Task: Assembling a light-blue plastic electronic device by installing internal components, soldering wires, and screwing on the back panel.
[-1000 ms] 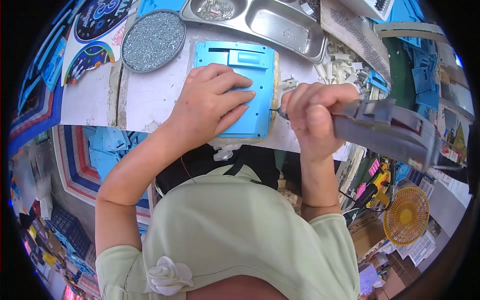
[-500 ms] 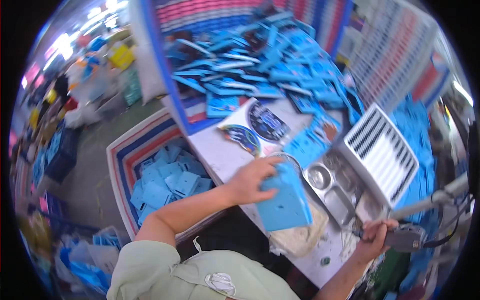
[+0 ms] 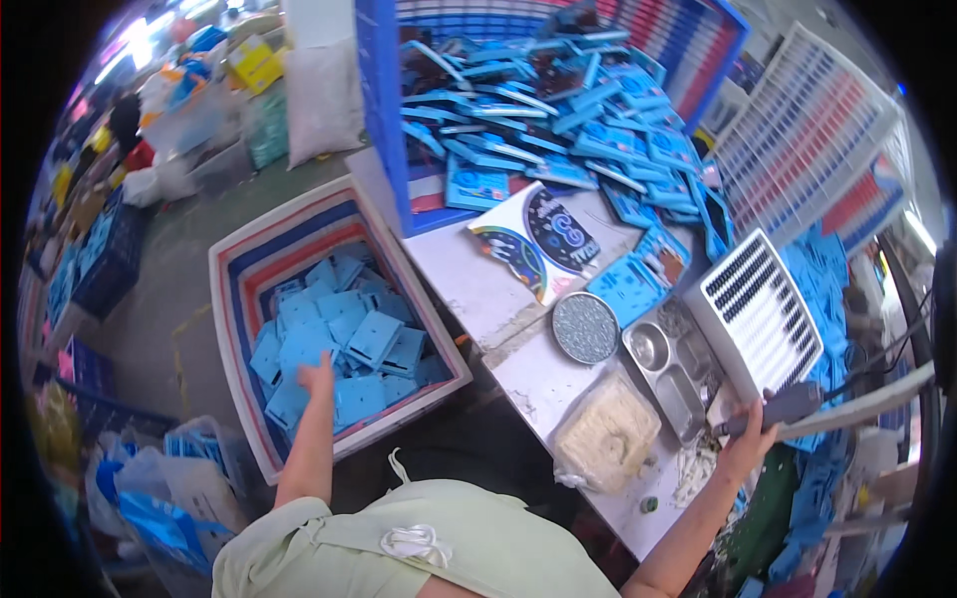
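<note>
My left hand (image 3: 317, 375) reaches down into the striped bin (image 3: 224, 329) on the left. Its fingers grip the near edge of a blue plastic case (image 3: 305, 349), above a heap of similar blue cases (image 3: 374, 337). On the far right, my right hand (image 3: 750, 439) is closed around a dark corded electric screwdriver (image 3: 796, 403), whose tip points left over the table. A round dish of small screws (image 3: 585, 328) and a compartmented metal tray (image 3: 686, 404) lie on the table between my hands.
A blue-framed crate (image 3: 384, 130) full of blue cases stands at the table's far end. A printed sheet (image 3: 533, 239), one blue case (image 3: 628, 289), a white slotted basket (image 3: 763, 319) and a plastic-wrapped pale block (image 3: 606, 431) are on the white table (image 3: 449, 274).
My left hand has carried the blue case from over the table leftward into the bin, uncovering the screw dish. My right hand still holds the screwdriver. The whole view has shifted.
</note>
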`<action>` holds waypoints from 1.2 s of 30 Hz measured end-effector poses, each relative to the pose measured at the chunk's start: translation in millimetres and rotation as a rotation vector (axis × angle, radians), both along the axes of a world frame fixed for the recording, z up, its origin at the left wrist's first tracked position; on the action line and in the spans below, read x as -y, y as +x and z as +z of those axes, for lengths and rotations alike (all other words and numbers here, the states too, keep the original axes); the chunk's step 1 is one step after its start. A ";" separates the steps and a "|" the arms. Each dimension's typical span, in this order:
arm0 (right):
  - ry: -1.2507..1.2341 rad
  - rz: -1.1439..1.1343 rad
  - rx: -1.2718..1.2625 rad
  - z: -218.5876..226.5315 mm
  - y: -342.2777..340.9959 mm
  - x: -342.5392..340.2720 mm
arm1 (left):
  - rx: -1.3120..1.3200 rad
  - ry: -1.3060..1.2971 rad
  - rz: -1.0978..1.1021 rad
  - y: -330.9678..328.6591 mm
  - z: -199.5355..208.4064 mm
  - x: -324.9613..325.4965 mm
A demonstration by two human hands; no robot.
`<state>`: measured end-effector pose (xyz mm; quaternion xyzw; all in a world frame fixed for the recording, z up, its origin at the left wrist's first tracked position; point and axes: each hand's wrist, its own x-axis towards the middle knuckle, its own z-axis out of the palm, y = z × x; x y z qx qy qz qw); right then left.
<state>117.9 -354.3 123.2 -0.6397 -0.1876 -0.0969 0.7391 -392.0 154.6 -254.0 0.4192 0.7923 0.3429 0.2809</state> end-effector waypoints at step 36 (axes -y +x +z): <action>-0.242 -0.029 0.140 -23.1 -65.2 40.8 | 0.639 0.566 -1.155 514.3 432.8 -6.0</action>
